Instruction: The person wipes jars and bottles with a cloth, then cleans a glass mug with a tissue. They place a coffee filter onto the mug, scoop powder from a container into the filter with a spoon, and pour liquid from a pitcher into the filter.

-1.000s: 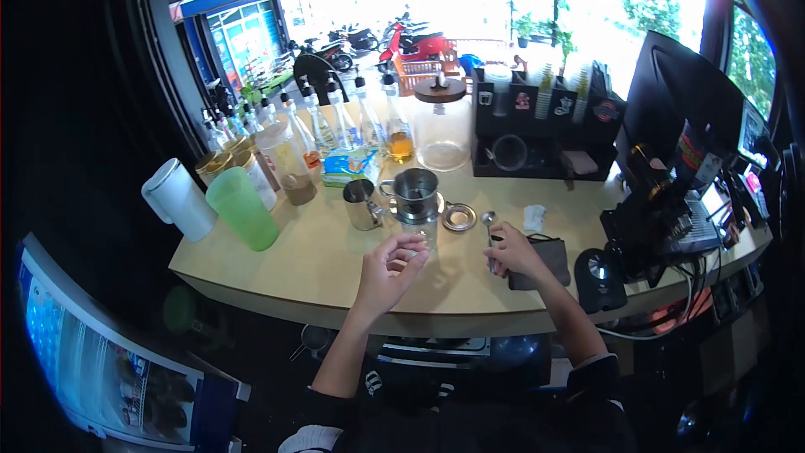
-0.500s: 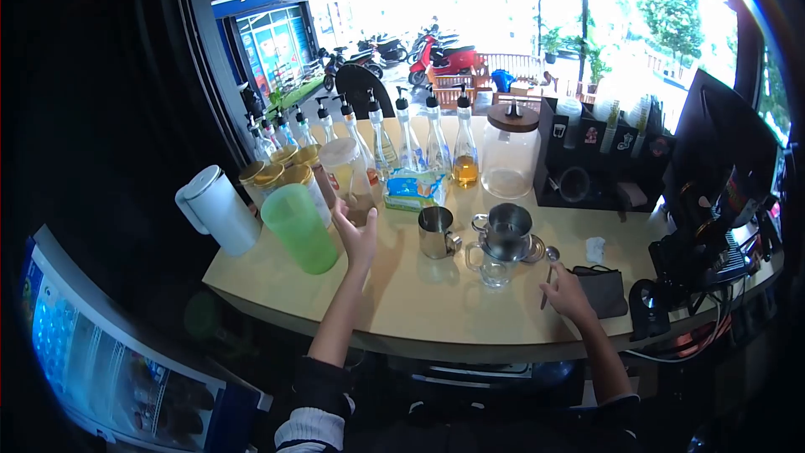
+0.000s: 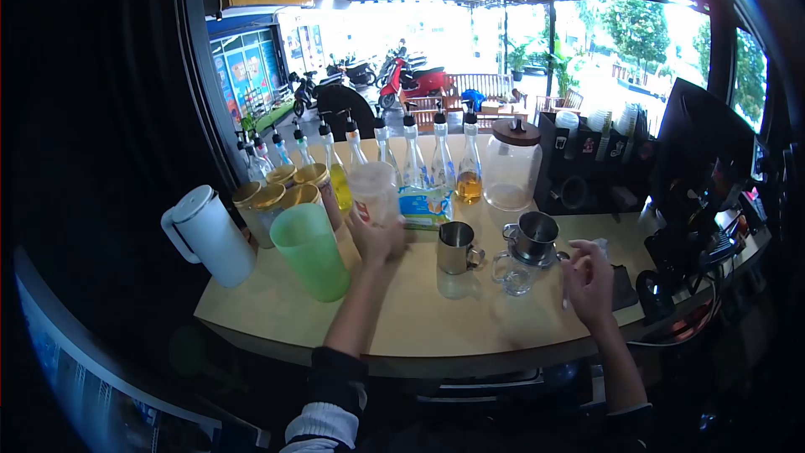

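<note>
My left hand (image 3: 377,239) is closed around the lower part of a clear plastic jar (image 3: 375,186) with a pale lid and a red mark, partly hidden by the fingers. The green tumbler (image 3: 310,253) stands to its left. My right hand (image 3: 589,279) holds a small spoon (image 3: 564,277), its bowl end up, blurred between the fingers. Just left of that hand, a metal drip filter (image 3: 535,239) sits over a clear glass mug (image 3: 514,278). A steel milk pitcher (image 3: 456,250) stands between my two hands.
Pump bottles (image 3: 412,155) line the back, behind a wipes packet (image 3: 426,205). Gold-lidded canisters (image 3: 267,210) and a white pitcher (image 3: 211,239) stand left. A large wooden-lidded jar (image 3: 510,172), black cup holder (image 3: 579,176) and dark cloth (image 3: 625,289) are right.
My left hand has taken hold of the clear jar and brought it rightward. My right hand has lifted slightly, still with the spoon. The camera view has shifted.
</note>
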`<state>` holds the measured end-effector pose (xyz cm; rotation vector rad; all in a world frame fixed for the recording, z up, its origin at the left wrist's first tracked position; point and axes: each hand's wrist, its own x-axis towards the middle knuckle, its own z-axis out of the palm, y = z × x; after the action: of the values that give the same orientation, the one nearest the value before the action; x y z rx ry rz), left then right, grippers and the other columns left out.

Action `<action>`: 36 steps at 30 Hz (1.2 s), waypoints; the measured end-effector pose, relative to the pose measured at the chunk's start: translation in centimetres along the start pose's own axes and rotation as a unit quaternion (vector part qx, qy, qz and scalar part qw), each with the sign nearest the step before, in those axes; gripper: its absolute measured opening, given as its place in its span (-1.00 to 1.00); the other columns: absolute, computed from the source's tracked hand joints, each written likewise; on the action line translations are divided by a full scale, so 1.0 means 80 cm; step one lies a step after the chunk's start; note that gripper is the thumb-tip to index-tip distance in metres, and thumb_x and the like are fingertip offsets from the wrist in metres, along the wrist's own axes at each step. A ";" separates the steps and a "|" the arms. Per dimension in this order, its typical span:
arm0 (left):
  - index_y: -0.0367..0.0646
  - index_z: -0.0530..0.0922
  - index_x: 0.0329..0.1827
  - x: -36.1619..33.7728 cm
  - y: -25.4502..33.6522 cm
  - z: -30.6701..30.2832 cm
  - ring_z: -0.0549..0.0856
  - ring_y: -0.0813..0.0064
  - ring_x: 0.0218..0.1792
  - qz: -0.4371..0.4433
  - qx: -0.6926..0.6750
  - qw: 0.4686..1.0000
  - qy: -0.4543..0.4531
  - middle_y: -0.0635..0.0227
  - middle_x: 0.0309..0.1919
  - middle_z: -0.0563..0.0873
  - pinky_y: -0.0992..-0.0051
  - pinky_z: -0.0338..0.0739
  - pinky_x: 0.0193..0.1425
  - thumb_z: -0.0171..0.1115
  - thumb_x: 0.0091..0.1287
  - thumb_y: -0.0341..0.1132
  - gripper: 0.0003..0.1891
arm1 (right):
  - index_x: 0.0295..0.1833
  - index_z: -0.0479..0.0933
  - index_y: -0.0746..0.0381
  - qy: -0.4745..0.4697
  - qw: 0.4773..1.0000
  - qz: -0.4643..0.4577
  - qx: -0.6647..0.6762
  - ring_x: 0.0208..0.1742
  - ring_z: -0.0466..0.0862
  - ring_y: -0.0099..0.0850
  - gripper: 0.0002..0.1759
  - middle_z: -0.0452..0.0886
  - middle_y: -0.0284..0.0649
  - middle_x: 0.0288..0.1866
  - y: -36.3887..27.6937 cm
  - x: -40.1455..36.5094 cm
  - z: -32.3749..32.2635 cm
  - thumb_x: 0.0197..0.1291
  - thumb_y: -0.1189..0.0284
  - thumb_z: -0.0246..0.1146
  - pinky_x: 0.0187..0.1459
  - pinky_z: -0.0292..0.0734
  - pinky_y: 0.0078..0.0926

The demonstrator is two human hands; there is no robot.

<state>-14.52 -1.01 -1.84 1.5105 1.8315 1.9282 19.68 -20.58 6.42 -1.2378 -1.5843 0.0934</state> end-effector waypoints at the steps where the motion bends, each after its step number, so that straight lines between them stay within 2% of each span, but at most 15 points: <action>1: -0.30 0.23 0.17 -0.015 0.001 -0.005 0.47 0.17 0.08 0.016 -0.023 0.999 -0.014 0.04 0.05 0.38 0.29 0.41 0.18 0.61 -0.27 -0.21 -0.07 | 0.05 0.46 0.23 -0.024 0.999 -0.031 -0.001 -0.56 0.38 -0.60 -0.62 0.46 -0.33 -0.39 -0.022 0.001 0.010 0.09 0.55 0.30 -0.52 0.30 -0.63; 3: -0.28 0.24 0.13 -0.045 0.001 -0.022 0.48 0.22 0.10 0.025 -0.059 0.995 -0.070 0.07 0.03 0.42 0.34 0.44 0.17 0.61 -0.28 -0.25 -0.10 | 0.05 0.46 0.23 -0.062 0.991 -0.113 -0.028 -0.49 0.51 -0.50 -0.62 0.50 -0.28 -0.30 -0.058 0.003 0.030 0.08 0.49 0.33 -0.48 0.42 -0.57; 5: -0.28 0.26 0.13 -0.088 0.067 -0.065 0.50 0.26 0.08 -0.030 -0.266 0.958 -0.099 0.12 0.01 0.46 0.31 0.43 0.16 0.66 -0.27 -0.22 -0.09 | 0.05 0.46 0.22 -0.094 0.976 -0.189 -0.053 -0.39 0.62 -0.37 -0.59 0.52 -0.23 -0.23 -0.093 0.007 0.049 0.10 0.36 0.34 -0.41 0.53 -0.51; 7: -0.27 0.26 0.12 -0.116 0.065 -0.086 0.54 0.29 0.05 -0.017 -0.243 0.961 -0.127 0.12 0.00 0.50 0.34 0.45 0.17 0.64 -0.25 -0.26 -0.12 | 0.05 0.46 0.22 -0.110 0.969 -0.214 -0.053 -0.34 0.66 -0.31 -0.57 0.53 -0.22 -0.20 -0.125 0.017 0.070 0.12 0.26 0.34 -0.37 0.57 -0.49; 9: -0.26 0.26 0.11 -0.138 0.071 -0.107 0.59 0.32 0.02 -0.008 -0.215 0.964 -0.153 0.12 -0.02 0.54 0.36 0.46 0.18 0.63 -0.24 -0.30 -0.15 | 0.09 0.43 0.23 -0.113 0.940 -0.297 -0.121 -0.35 0.66 -0.31 -0.39 0.53 -0.20 -0.14 -0.150 0.028 0.096 0.18 -0.07 0.19 -0.42 0.57 -0.47; 11: -0.26 0.26 0.11 -0.154 0.082 -0.124 0.62 0.33 -0.03 0.049 -0.223 0.958 -0.175 0.13 -0.07 0.57 0.39 0.49 0.13 0.63 -0.21 -0.27 -0.15 | 0.02 0.47 0.28 -0.120 0.929 -0.308 -0.168 -0.36 0.66 -0.33 -0.28 0.54 -0.18 -0.19 -0.178 0.031 0.123 0.15 -0.20 0.10 -0.46 0.56 -0.47; 13: -0.27 0.25 0.12 -0.161 0.061 -0.125 0.62 0.33 -0.01 0.022 -0.234 0.945 -0.227 0.13 -0.07 0.57 0.39 0.50 0.10 0.63 -0.20 -0.25 -0.15 | -0.04 0.52 0.32 -0.125 0.915 -0.317 -0.216 -0.37 0.66 -0.36 -0.15 0.55 -0.15 -0.24 -0.206 0.040 0.148 0.12 -0.34 0.00 -0.49 0.54 -0.48; 15: -0.27 0.25 0.12 -0.165 0.084 -0.142 0.62 0.32 -0.01 0.061 -0.202 0.961 -0.181 0.14 -0.07 0.57 0.37 0.50 0.11 0.62 -0.19 -0.22 -0.15 | -0.19 0.60 0.37 -0.302 0.857 -0.237 -0.343 -0.41 0.64 -0.39 0.02 0.56 -0.11 -0.32 -0.230 0.049 0.170 -0.03 -0.50 -0.06 -0.52 0.52 -0.49; 16: -0.27 0.24 0.12 -0.165 0.080 -0.142 0.63 0.32 -0.01 0.063 -0.201 0.963 -0.167 0.14 -0.08 0.57 0.38 0.50 0.11 0.62 -0.18 -0.21 -0.15 | -0.38 0.62 0.38 -0.288 0.864 -0.240 -0.336 -0.41 0.64 -0.43 0.02 0.56 -0.12 -0.41 -0.230 0.050 0.183 -0.06 -0.50 -0.03 -0.51 0.52 -0.53; 20: -0.27 0.24 0.12 -0.156 0.065 -0.155 0.63 0.33 -0.02 0.062 -0.172 0.969 -0.166 0.11 -0.08 0.58 0.41 0.52 0.09 0.62 -0.18 -0.20 -0.15 | -0.32 0.61 0.38 -0.360 0.827 -0.236 -0.361 -0.36 0.66 -0.37 -0.02 0.57 -0.10 -0.34 -0.242 0.066 0.200 -0.10 -0.47 0.05 -0.44 0.56 -0.44; 25: -0.29 0.24 0.14 -0.144 0.029 -0.158 0.63 0.39 -0.04 0.067 -0.200 0.945 -0.251 0.14 -0.05 0.59 0.37 0.55 0.06 0.63 -0.21 -0.22 -0.12 | 0.09 0.46 0.40 -0.385 0.858 -0.210 -0.268 -0.13 0.65 -0.13 0.02 0.52 0.03 -0.07 -0.227 0.075 0.199 -0.16 -0.35 0.19 -0.11 0.58 -0.26; 26: -0.29 0.24 0.14 -0.140 0.010 -0.153 0.63 0.39 -0.04 0.066 -0.201 0.945 -0.251 0.14 -0.05 0.59 0.37 0.55 0.06 0.63 -0.21 -0.22 -0.12 | 0.09 0.46 0.40 -0.386 0.857 -0.210 -0.269 -0.13 0.65 -0.13 0.02 0.52 0.03 -0.07 -0.222 0.081 0.197 -0.16 -0.35 0.19 -0.11 0.58 -0.26; 29: -0.31 0.28 0.14 -0.130 -0.016 -0.147 0.64 0.43 -0.05 0.060 -0.207 0.921 -0.325 0.19 -0.09 0.62 0.38 0.54 0.07 0.63 -0.24 -0.25 -0.13 | 0.21 0.37 0.35 -0.465 0.833 -0.261 -0.148 0.04 0.58 -0.09 -0.03 0.46 -0.01 0.07 -0.206 0.111 0.193 -0.20 -0.16 0.33 0.09 0.49 -0.24; 32: -0.32 0.32 0.13 -0.127 -0.004 -0.151 0.64 0.44 -0.06 0.019 -0.209 0.904 -0.372 0.22 -0.11 0.63 0.41 0.52 0.08 0.63 -0.25 -0.27 -0.15 | 0.30 0.30 0.16 -0.606 0.745 -0.279 -0.008 0.28 0.39 -0.16 0.00 0.34 -0.10 0.20 -0.202 0.141 0.197 -0.45 0.32 0.50 0.28 0.31 -0.29; 36: -0.31 0.31 0.17 -0.129 -0.015 -0.143 0.61 0.44 -0.01 0.033 -0.277 0.890 -0.360 0.25 -0.08 0.62 0.40 0.47 0.14 0.63 -0.27 -0.28 -0.11 | 0.31 0.28 0.15 -0.630 0.711 -0.309 0.050 0.31 0.35 -0.19 0.02 0.29 -0.14 0.24 -0.198 0.150 0.205 -0.47 0.40 0.49 0.31 0.28 -0.27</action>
<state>-17.62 -15.48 -6.40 1.7323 0.8385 1.4124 -1.59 -10.78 17.15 -0.3513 -3.0430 0.7012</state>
